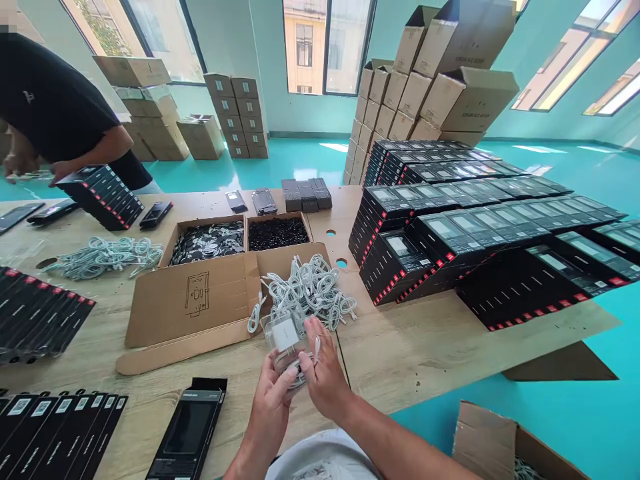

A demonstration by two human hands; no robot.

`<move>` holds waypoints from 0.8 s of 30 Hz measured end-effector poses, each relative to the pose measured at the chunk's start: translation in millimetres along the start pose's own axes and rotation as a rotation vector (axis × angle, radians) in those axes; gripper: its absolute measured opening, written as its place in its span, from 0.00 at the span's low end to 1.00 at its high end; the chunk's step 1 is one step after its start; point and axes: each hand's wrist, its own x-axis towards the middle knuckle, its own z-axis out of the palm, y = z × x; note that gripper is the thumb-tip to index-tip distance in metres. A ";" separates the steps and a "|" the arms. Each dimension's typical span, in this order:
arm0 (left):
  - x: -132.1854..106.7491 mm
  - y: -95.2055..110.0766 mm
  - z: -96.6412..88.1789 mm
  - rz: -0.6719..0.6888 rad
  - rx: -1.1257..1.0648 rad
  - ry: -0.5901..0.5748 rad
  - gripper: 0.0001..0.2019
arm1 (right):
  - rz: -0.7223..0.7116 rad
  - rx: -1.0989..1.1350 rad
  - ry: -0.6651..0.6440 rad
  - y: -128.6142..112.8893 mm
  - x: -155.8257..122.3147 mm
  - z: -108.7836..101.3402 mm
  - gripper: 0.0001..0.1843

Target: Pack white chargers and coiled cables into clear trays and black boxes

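Note:
Both my hands meet low in the middle of the head view, over the wooden table (430, 347). My left hand (273, 400) grips from below a clear plastic tray with a white charger (284, 335) in it. My right hand (323, 373) is closed on a coiled white cable (303, 365) pressed against the tray's underside. Just beyond lies a pile of coiled white cables (305, 290). An open black retail box (189, 430) lies to the left of my left forearm.
Stacks of black boxes (480, 247) fill the table's right. An open carton (210, 240) holds small dark parts. More cables (103, 257) and black boxes (40, 317) lie left. A person in black (55, 113) works far left. Brown cartons (435, 87) stand behind.

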 end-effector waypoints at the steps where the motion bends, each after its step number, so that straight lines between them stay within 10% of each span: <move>1: -0.4 0.5 -3.2 0.022 0.033 -0.015 0.30 | 0.009 0.034 -0.096 1.8 0.3 -3.3 0.41; 4: -1.1 2.1 -11.5 0.072 0.078 -0.089 0.28 | 0.126 0.397 -0.366 4.7 4.8 -18.2 0.49; 8: -1.3 8.6 -13.4 0.106 0.062 -0.114 0.26 | 0.361 0.743 -0.357 -1.3 14.3 -36.3 0.36; 19: 6.5 24.2 5.4 0.183 0.169 0.021 0.25 | 0.132 0.248 -0.130 -13.1 14.8 -15.1 0.22; 24: 7.6 35.0 -8.3 -0.028 0.017 -0.062 0.36 | 0.187 0.418 -0.337 -18.9 18.9 -20.1 0.23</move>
